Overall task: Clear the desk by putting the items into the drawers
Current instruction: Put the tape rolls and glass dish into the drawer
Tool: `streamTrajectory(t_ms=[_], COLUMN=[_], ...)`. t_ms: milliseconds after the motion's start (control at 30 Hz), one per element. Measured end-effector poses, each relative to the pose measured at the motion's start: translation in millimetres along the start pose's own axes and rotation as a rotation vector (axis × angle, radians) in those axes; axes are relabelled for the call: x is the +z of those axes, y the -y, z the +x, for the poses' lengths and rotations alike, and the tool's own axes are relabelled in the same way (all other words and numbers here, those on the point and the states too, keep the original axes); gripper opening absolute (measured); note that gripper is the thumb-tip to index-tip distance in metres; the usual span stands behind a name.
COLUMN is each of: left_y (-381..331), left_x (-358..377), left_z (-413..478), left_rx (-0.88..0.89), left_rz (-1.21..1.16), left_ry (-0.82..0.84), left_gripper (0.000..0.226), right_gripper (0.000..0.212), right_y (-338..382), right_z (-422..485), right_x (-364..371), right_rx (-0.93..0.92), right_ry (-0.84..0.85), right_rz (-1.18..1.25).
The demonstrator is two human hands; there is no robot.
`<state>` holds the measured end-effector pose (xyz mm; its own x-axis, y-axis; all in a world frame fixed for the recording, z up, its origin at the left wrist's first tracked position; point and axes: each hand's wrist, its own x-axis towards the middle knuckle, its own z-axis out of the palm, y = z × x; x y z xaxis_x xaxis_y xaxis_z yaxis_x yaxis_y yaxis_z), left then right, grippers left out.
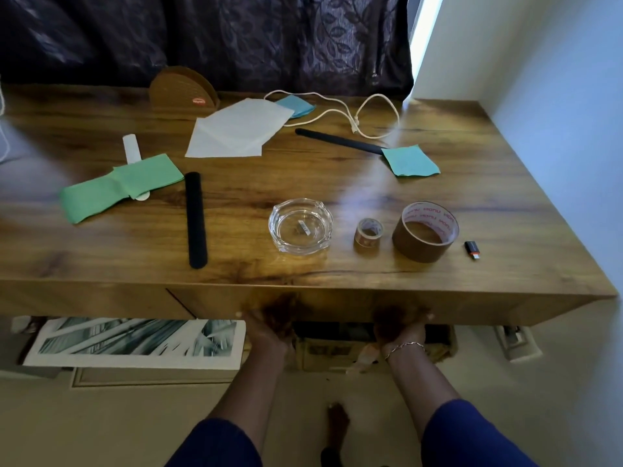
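On the wooden desk (101, 257) lie a glass ashtray (300, 226), a small tape roll (368, 236), a large brown tape roll (424, 232), a black USB stick (472, 249), two black tubes (195, 220) (340, 141), green paper (118, 187), white sheets (236, 129), teal notes (410, 161) and a white cable (340, 111). My left hand (269, 326) and my right hand (399, 326) grip the lower edge of the drawer front (337, 306) from underneath, fingers curled under it. The drawer looks closed.
A brown fan-shaped holder (183, 91) stands at the desk's back edge before a dark curtain. Under the desk lie a printed picture (135, 342) and a cardboard box (337, 352). A white wall runs along the right side.
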<state>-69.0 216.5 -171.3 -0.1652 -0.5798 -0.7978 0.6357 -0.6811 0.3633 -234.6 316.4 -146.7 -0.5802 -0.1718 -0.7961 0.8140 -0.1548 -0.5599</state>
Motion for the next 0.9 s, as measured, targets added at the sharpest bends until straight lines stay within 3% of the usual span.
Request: streamTrajectory(t_ms=[133,333,433,500,567,633,700,733,767,833,900], left_y=[1.5,3.8,8.0,13.1,16.7,13.1,4.0,0.6,-3.3,-9.8,-12.8], left_x=[-5.4,-26.0,-34.3,-36.5,-36.1,-33.8,-26.9,-22.5,-18.4,-16.8,-21.5], left_z=[2.1,-11.0,-38.5,-69.2,-102.8,-129.3,-134.5,-132.0,-129.5,-123.8,-120.4], left_rx=[-0.004,-0.022,-0.041,-0.01,0.321,0.868,1.306,1.404,1.397,1.246,1.157], left_rz=[0.098,0.089,0.324,0.637,0.998,1.242,1.418,1.49,1.56,1.674,1.773], left_ry=[-0.052,-0.05,-0.093,-0.012,0.207,0.524,0.643,0.614,0.568,0.505,0.511], left_gripper=[0.067,0.066,0.051,0.032,0.02,0.019,0.026,0.029,0.03,0.026,0.024], right_gripper=[0.045,0.066,0.051,0.034,0.025,0.016,0.015,0.012,0.01,0.01,0.01], right_y=[1.2,-2.3,-4.3,-1.4,5.4,16.4,29.0,33.5,36.1,40.1,42.0], right_z=[13.1,-7.5,-14.0,-20.8,-38.9,-69.2,-102.0,-113.4,-118.8,-120.0,-111.6], right_x=[-6.3,-23.4,-38.4,-49.5,-58.5,-61.4,-61.6,-61.2,-60.4,-56.1,-51.0], right_rx=[0.057,0.076,0.093,0.098,0.086,0.031,-0.119,-0.262,-0.452,-0.897,-1.083], right_ry=[0.062,0.005,-0.001,-0.051,0.001,0.2,0.397,0.491,0.556,0.531,0.488], right_rz=[0.196,0.109,0.104,-0.029,-0.259,-0.506,-0.714,-0.792,-0.864,-1.109,-1.391])
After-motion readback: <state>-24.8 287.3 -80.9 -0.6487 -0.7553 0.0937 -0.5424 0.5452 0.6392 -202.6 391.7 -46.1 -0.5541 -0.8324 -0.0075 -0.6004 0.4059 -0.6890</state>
